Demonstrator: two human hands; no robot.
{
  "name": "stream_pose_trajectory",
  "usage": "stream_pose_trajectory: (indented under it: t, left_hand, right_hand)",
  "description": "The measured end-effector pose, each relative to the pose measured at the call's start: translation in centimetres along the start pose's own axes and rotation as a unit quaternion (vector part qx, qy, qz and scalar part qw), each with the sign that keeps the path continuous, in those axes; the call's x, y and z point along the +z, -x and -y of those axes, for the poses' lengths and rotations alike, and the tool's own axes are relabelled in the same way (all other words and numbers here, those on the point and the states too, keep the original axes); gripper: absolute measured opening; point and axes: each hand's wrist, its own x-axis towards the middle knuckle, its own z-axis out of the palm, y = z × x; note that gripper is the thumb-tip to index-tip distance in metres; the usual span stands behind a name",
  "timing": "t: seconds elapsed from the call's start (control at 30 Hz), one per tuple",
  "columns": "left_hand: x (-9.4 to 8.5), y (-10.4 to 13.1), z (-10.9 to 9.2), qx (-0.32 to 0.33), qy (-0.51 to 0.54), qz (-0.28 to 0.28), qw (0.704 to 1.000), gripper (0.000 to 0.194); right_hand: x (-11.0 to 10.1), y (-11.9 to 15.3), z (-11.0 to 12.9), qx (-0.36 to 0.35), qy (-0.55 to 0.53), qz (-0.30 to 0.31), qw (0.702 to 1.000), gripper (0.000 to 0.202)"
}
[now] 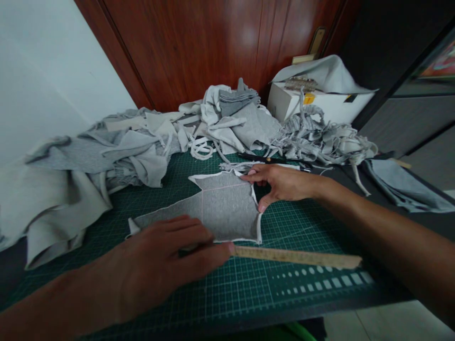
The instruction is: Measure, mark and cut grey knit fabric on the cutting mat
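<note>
A grey piece of knit fabric (227, 208) with curling white edges and faint marked lines lies flat on the green cutting mat (305, 227). My left hand (167, 255) is over its near edge, fingers closed around the left end of a wooden ruler (298, 255). The rest of the ruler sticks out to the right, just in front of the fabric; its held end is hidden under the hand. At the fabric's right edge is my right hand (280, 182), thumb and forefinger spread apart and touching the border, with nothing gripped.
Grey and off-white cloth (128, 147) is heaped along the back and left. Black-handled scissors (266, 159) lie behind the fabric. Tangled fabric strips (320, 132) sit in front of a white box (284, 102). Folded grey cloth (405, 182) lies at right.
</note>
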Motion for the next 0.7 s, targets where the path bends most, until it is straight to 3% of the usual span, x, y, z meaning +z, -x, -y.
stream_pose_trajectory:
  t: [0.13, 0.23, 0.33, 0.4, 0.57, 0.63, 0.7]
  left_hand:
    - [-0.6, -0.5, 2.0, -0.026, 0.0, -0.053, 0.998, 0.044]
    - [-0.9, -1.8, 3.7, -0.125, -0.007, -0.076, 0.989, 0.034]
    - [-0.3, -3.1, 4.8, -0.235, 0.041, -0.051, 0.97, 0.03]
    - [0.6, -3.6, 5.2, -0.273, 0.064, -0.026, 0.96, 0.032]
    - [1.9, -4.0, 4.9, -0.276, 0.104, -0.005, 0.956, 0.035]
    - [1.0, -4.5, 4.6, -0.276, 0.07, -0.003, 0.959, 0.037]
    - [-0.6, -5.1, 4.7, -0.271, -0.028, -0.001, 0.962, 0.041]
  right_hand:
    - [0.0, 0.1, 0.0, -0.017, -0.025, -0.006, 1.0, 0.083]
    - [0.0, 0.2, 0.0, -0.02, -0.048, -0.003, 0.999, 0.087]
    - [0.0, 0.2, 0.1, 0.007, -0.02, 0.005, 1.0, 0.092]
    - [0.0, 0.2, 0.3, 0.02, -0.004, 0.01, 1.0, 0.095]
    - [-0.3, 0.1, 0.9, 0.032, 0.008, 0.027, 0.999, 0.098]
    - [-0.4, 0.1, 1.1, 0.03, 0.005, 0.031, 0.999, 0.098]
    - [-0.4, 0.0, 1.0, 0.031, 0.0, 0.033, 0.999, 0.097]
